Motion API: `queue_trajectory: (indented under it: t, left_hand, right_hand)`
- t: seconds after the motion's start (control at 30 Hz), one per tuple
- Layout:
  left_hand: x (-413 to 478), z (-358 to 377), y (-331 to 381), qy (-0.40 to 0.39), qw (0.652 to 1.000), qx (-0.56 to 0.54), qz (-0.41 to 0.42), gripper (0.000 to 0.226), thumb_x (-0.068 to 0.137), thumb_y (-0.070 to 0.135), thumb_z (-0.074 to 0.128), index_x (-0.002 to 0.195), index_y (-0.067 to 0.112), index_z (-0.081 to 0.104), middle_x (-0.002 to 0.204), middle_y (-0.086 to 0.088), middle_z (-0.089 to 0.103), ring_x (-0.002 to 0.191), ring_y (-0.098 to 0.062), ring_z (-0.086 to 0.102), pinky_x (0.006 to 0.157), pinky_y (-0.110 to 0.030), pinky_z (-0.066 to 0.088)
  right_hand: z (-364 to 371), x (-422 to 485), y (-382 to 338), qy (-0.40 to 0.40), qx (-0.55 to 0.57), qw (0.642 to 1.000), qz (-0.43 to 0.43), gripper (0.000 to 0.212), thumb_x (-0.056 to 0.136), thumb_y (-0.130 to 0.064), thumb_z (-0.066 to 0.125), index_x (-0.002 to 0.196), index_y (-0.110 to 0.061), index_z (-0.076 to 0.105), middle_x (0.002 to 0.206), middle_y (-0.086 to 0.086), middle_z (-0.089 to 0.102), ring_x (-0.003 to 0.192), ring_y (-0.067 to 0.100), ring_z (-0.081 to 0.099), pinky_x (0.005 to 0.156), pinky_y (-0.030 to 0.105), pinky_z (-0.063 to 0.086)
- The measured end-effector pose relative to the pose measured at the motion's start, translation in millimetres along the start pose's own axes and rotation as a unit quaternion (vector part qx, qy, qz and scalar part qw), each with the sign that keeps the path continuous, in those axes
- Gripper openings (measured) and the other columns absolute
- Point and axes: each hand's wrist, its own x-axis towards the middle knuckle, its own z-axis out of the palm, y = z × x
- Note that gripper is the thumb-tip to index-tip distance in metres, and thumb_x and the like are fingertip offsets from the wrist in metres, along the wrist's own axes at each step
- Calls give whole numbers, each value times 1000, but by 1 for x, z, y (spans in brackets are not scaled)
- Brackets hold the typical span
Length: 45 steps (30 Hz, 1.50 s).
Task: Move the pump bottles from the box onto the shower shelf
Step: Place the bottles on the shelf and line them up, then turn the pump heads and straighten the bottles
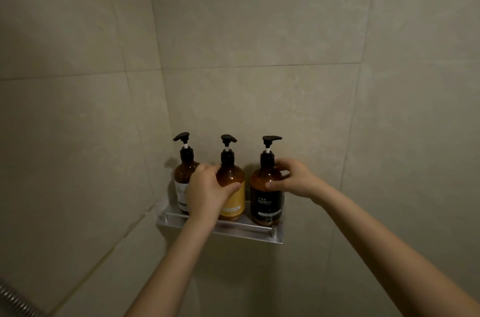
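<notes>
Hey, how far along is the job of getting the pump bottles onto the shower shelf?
Nearly done. Three pump bottles stand upright on the shower shelf. The white-label bottle stands untouched. The left hand grips the yellow-label bottle, and the right hand grips the black-label bottle. Left: let go. The box is out of view, so more bottles may remain.

Dim, warm, soft overall. My view's wide-angle: tile lines (78,75) bow near edges. Bottles (230,181) cast faint shadows leftward on wall.
</notes>
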Motion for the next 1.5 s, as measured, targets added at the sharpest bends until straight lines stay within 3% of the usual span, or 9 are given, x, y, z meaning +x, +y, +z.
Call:
queue_trajectory:
  t: [0.13,0.33,0.73,0.87,1.07,1.17,1.27,1.37,1.5]
  left_hand:
    - [10,-8,1,-26,1000,-9,2,61,65,59,67,109,17,66,104,-1,63,92,-15,60,72,-24,45]
    - [20,-11,-1,-56,998,-29,15,44,71,37,74,107,14,67,101,-4,70,90,-16,64,70,-24,45]
    - [27,-13,-7,-89,995,-44,18,42,71,32,75,109,17,67,103,-3,71,93,-16,64,74,-26,48]
    - [27,-12,-9,-89,995,-40,20,46,71,33,74,113,16,65,108,-4,69,99,-17,62,81,-30,51]
    - [9,-14,-2,-18,998,-64,16,45,75,31,72,116,13,63,113,-3,67,101,-13,60,80,-19,42]
    - [-8,-16,7,68,991,-110,35,29,80,27,67,108,20,66,104,5,68,85,5,56,66,-3,42]
    - [-14,-15,23,14,979,-201,44,26,81,23,66,107,24,65,102,8,66,83,9,58,65,4,43]
    - [-11,-8,42,-50,980,-182,60,32,81,27,66,112,23,64,108,9,65,93,2,61,65,-2,46]
    - [-12,5,54,-83,986,-108,100,50,78,35,67,125,20,57,121,3,63,111,-9,58,91,-26,50]
  right_hand:
    - [-1,0,-1,-2,1,1000,0,57,72,-21,78,125,-20,55,118,0,59,106,13,52,91,31,42]
    - [-3,-2,-4,-3,-3,1000,9,60,72,-20,78,127,-19,55,123,4,60,112,20,55,97,37,46]
    - [2,-7,-10,26,18,999,30,62,71,-17,79,128,-14,54,124,8,59,114,23,56,96,38,48]
    - [8,-9,-12,48,16,998,40,68,71,-19,80,131,-12,49,126,8,58,114,23,56,88,31,46]
    - [-1,-14,-10,16,17,999,46,79,69,-32,81,136,-14,43,133,7,54,121,23,52,100,37,45]
    - [-27,-13,-14,88,55,994,19,67,72,-39,76,130,-13,51,122,7,59,110,22,57,84,32,51]
    - [-61,-8,-31,172,68,981,-60,33,83,-38,65,109,-17,65,94,-5,65,90,14,60,64,19,44]
    - [-82,0,-62,125,-12,987,-100,24,84,-29,65,105,-19,68,87,-10,63,83,11,60,61,17,43]
    - [-79,9,-93,26,-168,979,-111,29,87,-28,62,113,-15,67,94,-5,58,88,10,54,73,22,41]
